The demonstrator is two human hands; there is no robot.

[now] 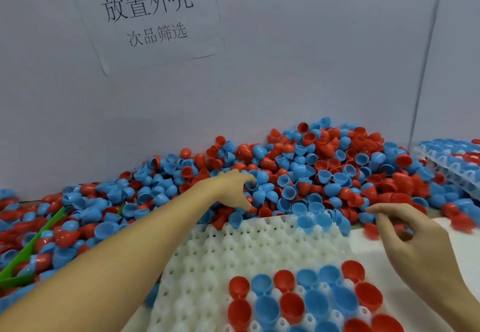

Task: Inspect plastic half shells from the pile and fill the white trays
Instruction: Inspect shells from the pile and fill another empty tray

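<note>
Where the view is nearest, a white tray (233,259) with rows of small peaks lies on the counter (459,243), its near right part filled with red and blue half shells (293,303) sitting open side up. Most of its left and far pockets are bare, though two blue shells (315,221) sit at its far edge. Over the tray's right side hangs the right hand (413,238), fingers loosely curled with thumb and forefinger close together; whether anything is pinched between them I cannot tell, since that spot is blurred. From the lower left the bare left forearm stretches across the tray's corner to the left hand (233,189), which reaches into the pile (298,170) with fingers bent down among the shells; its fingertips touch blue and red pieces, but a firm grip on any one is not plain. At far left a green scoop-like piece (31,243) lies half buried in shells. The pile itself is a heap of red and blue half shells spread across the whole width, highest at the right against the back wall. At the right edge a second tray (452,160), already loaded with shells, rests tilted beside the heap. Behind it all, a paper sign (150,17) with printed characters hangs on the pale wall (311,59).
</note>
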